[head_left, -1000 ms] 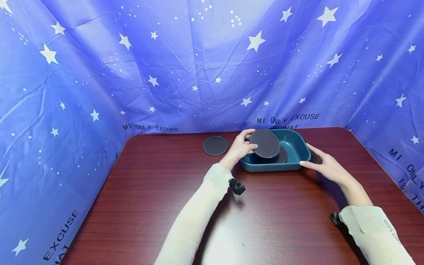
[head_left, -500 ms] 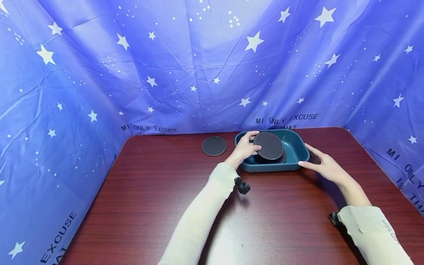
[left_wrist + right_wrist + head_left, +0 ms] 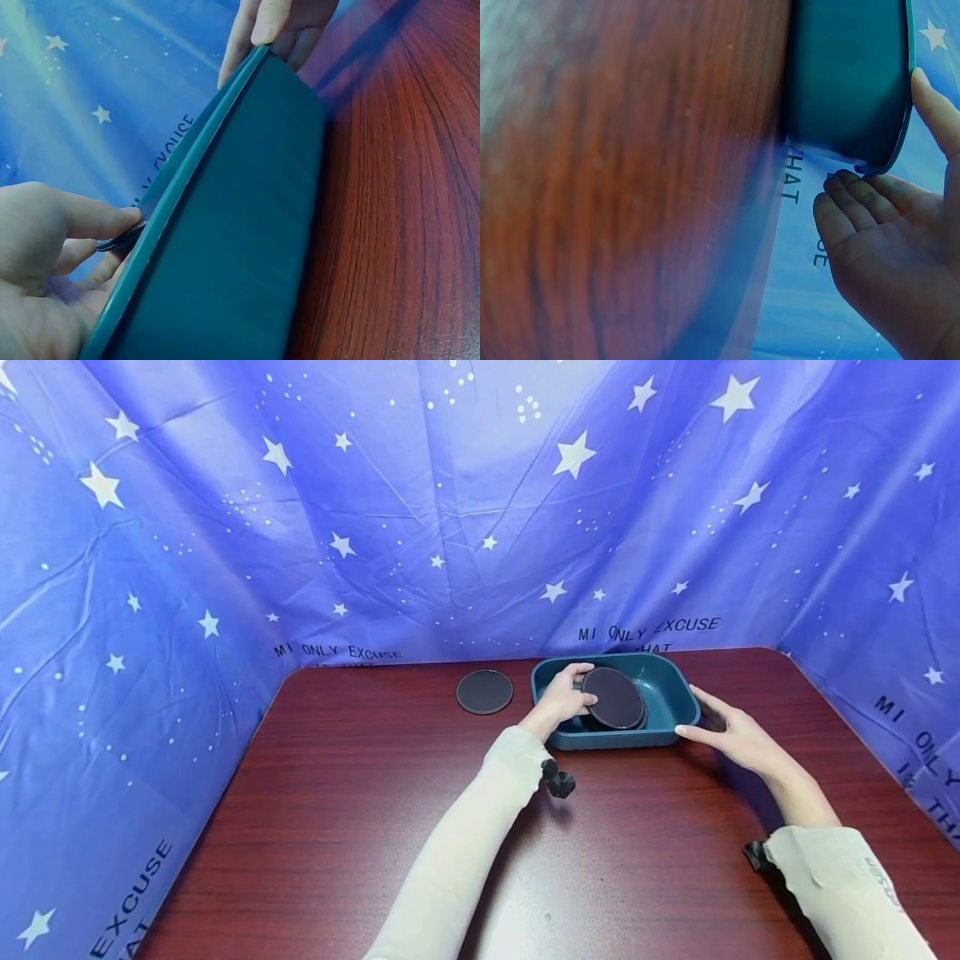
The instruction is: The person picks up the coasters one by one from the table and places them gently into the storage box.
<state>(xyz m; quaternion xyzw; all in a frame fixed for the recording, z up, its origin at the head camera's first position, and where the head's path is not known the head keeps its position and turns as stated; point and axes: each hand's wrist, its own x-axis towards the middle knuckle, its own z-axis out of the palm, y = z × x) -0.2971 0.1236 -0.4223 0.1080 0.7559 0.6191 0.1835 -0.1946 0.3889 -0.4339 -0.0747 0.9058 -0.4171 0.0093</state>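
Note:
In the head view my left hand [image 3: 562, 697] pinches a round dark coaster [image 3: 615, 700] by its left edge, thumb on top. The coaster is tilted inside the teal bin [image 3: 626, 740], over another dark round edge below it. From the left wrist, the pinched dark edge [image 3: 124, 238] shows just behind the bin's rim. At the bin's right end, my right hand [image 3: 731, 735] rests with its thumb on the front corner and extended fingers along the end wall; its open palm [image 3: 889, 251] faces the bin in the right wrist view.
Left of the bin, a second dark coaster [image 3: 485, 692] lies flat on the reddish wooden table [image 3: 337, 793]. A blue curtain [image 3: 450, 527] with stars hangs close behind the table's back edge and along both sides.
My left hand has moved right and down with the coaster, lowering it from above the rim into the bin. The right hand stays at the bin's right end.

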